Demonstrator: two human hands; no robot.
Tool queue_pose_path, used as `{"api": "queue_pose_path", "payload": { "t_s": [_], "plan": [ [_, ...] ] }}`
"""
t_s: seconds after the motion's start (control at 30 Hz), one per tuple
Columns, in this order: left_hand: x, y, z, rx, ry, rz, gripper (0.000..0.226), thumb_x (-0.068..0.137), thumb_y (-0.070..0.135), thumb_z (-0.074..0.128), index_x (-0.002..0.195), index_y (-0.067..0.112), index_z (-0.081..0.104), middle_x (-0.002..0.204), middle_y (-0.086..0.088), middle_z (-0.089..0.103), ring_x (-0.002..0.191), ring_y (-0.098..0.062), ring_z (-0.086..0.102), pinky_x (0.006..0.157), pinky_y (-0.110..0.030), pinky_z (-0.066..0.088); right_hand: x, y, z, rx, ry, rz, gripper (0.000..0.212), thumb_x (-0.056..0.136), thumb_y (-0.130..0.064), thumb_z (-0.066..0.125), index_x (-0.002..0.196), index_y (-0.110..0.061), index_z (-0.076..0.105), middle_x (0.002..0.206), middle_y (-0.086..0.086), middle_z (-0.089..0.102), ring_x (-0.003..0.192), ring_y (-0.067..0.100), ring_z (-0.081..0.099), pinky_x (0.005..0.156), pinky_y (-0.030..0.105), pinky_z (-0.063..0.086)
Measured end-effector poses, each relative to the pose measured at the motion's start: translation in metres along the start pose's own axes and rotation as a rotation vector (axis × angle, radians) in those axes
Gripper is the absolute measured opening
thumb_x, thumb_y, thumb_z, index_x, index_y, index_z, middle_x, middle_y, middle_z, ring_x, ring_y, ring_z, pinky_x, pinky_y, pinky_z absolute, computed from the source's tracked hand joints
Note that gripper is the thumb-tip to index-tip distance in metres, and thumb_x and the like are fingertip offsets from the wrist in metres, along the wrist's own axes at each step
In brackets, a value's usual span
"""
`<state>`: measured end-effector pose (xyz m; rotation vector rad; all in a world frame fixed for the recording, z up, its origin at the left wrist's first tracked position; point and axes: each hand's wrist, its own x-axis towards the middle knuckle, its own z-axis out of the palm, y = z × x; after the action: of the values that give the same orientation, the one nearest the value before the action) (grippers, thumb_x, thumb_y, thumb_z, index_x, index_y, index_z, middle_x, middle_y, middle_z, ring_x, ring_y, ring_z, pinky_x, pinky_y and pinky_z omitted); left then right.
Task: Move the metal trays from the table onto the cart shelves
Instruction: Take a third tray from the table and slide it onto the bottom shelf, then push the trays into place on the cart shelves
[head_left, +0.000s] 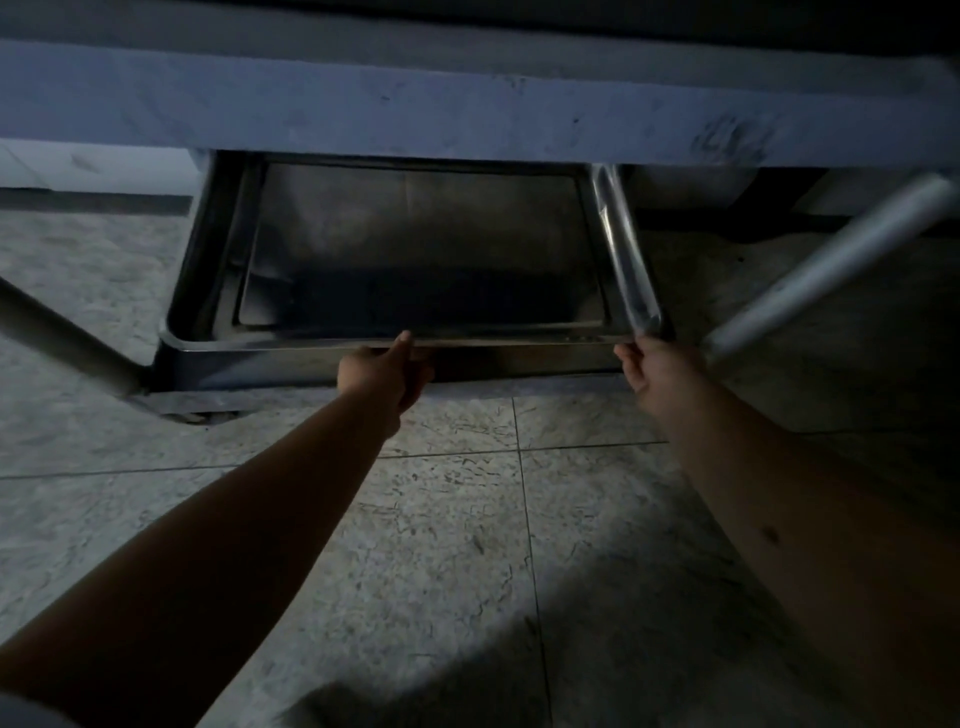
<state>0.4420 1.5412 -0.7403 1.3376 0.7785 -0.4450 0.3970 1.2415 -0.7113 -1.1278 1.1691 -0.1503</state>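
Note:
A dark, shallow metal tray (415, 249) lies flat over the cart's bottom shelf (208, 348), low above the floor. My left hand (387, 376) grips the tray's near rim around its middle, thumb on top. My right hand (649, 366) holds the near right corner of the same rim, next to the cart's shiny upright post (623, 244). The tray's far edge is hidden under the upper shelf (467, 114), which crosses the top of the view.
A grey tube leg (67, 338) slants in at the left and another bar (821, 260) at the right. Marbled floor tiles (441, 519) fill the foreground. The scene is dim.

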Motion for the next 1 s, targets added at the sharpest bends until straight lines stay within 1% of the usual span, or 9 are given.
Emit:
{"api": "queue_pose_path", "payload": {
  "t_s": [0.07, 0.13, 0.23, 0.37, 0.43, 0.5, 0.8, 0.9, 1.0],
  "plan": [
    [-0.003, 0.003, -0.002, 0.085, 0.007, 0.006, 0.037, 0.080, 0.044, 0.077, 0.095, 0.013, 0.065, 0.077, -0.009, 0.077, 0.072, -0.018, 0.076, 0.068, -0.032, 0.061, -0.005, 0.002, -0.005, -0.188, 0.002, -0.043, 0.023, 0.090, -0.036, 0.063, 0.100, -0.015, 0.063, 0.084, 0.002, 0.066, 0.068, 0.012, 0.066, 0.037, 0.016, 0.043],
    [-0.014, 0.009, -0.006, 0.214, 0.014, 0.031, 0.041, 0.083, 0.052, 0.071, 0.096, 0.013, 0.065, 0.071, -0.005, 0.070, 0.058, -0.015, 0.067, 0.050, -0.028, 0.052, -0.018, 0.008, -0.011, -0.463, -0.018, -0.138, 0.032, 0.085, -0.051, 0.064, 0.092, -0.019, 0.066, 0.068, -0.001, 0.065, 0.054, 0.009, 0.061, 0.035, 0.018, 0.037],
    [-0.043, 0.007, -0.014, 0.598, 0.108, 0.323, 0.055, 0.086, 0.067, 0.055, 0.093, 0.014, 0.061, 0.076, -0.002, 0.066, 0.055, -0.010, 0.054, 0.046, -0.024, 0.038, -0.047, 0.022, -0.016, -0.759, -0.198, -0.272, 0.042, 0.073, -0.064, 0.065, 0.081, -0.023, 0.063, 0.057, -0.007, 0.061, 0.053, 0.011, 0.059, 0.045, 0.023, 0.038],
    [-0.107, -0.011, -0.034, 1.210, 0.001, 0.623, 0.085, 0.079, 0.088, 0.026, 0.141, 0.030, 0.035, 0.138, -0.010, 0.056, 0.107, -0.023, 0.063, 0.073, -0.039, 0.053, -0.101, 0.028, -0.030, -1.280, -0.395, -0.481, 0.085, 0.058, -0.083, 0.055, 0.129, -0.038, 0.042, 0.135, -0.004, 0.051, 0.121, 0.022, 0.051, 0.084, 0.040, 0.049],
    [-0.147, -0.011, -0.045, 1.469, -0.042, 0.575, 0.105, 0.069, 0.097, 0.013, 0.153, 0.034, 0.005, 0.165, -0.010, 0.019, 0.147, -0.038, 0.026, 0.102, -0.063, 0.041, -0.133, 0.018, -0.041, -1.548, -0.380, -0.547, 0.114, 0.055, -0.091, 0.047, 0.148, -0.038, 0.009, 0.162, -0.003, 0.006, 0.146, 0.031, 0.012, 0.109, 0.056, 0.030],
    [-0.192, 0.000, -0.059, 1.643, -0.075, 0.522, 0.113, 0.060, 0.101, 0.002, 0.153, 0.036, -0.011, 0.166, -0.006, -0.010, 0.152, -0.035, -0.005, 0.111, -0.068, 0.022, -0.170, 0.002, -0.054, -1.719, -0.411, -0.588, 0.121, 0.054, -0.094, 0.042, 0.148, -0.038, -0.011, 0.160, -0.006, -0.022, 0.147, 0.033, -0.012, 0.113, 0.063, 0.012],
    [-0.486, 0.165, -0.083, 1.807, -0.094, 0.462, 0.119, 0.051, 0.100, -0.007, 0.150, 0.037, -0.024, 0.156, -0.002, -0.036, 0.146, -0.031, -0.027, 0.116, -0.066, 0.008, -0.416, -0.168, -0.134, -1.799, -0.490, -0.661, 0.124, 0.043, -0.103, 0.017, 0.143, -0.043, -0.025, 0.139, -0.010, -0.054, 0.134, 0.025, -0.040, 0.112, 0.063, -0.004],
    [-0.598, 0.237, -0.088, 1.776, -0.030, 0.524, 0.116, 0.053, 0.102, -0.001, 0.145, 0.037, -0.031, 0.155, 0.001, -0.038, 0.149, -0.029, -0.024, 0.117, -0.063, 0.009, -0.509, -0.250, -0.152, -1.771, -0.521, -0.680, 0.131, 0.033, -0.107, 0.015, 0.143, -0.046, -0.021, 0.128, -0.018, -0.060, 0.138, 0.023, -0.037, 0.110, 0.061, -0.002],
    [-0.692, 0.304, -0.094, 1.749, 0.027, 0.643, 0.118, 0.053, 0.102, -0.001, 0.148, 0.038, -0.028, 0.156, 0.003, -0.039, 0.149, -0.028, -0.026, 0.118, -0.060, 0.007, -0.596, -0.333, -0.167, -1.722, -0.482, -0.798, 0.132, 0.033, -0.107, 0.015, 0.145, -0.044, -0.018, 0.142, -0.015, -0.049, 0.143, 0.024, -0.028, 0.111, 0.061, 0.005]
  ]
}}
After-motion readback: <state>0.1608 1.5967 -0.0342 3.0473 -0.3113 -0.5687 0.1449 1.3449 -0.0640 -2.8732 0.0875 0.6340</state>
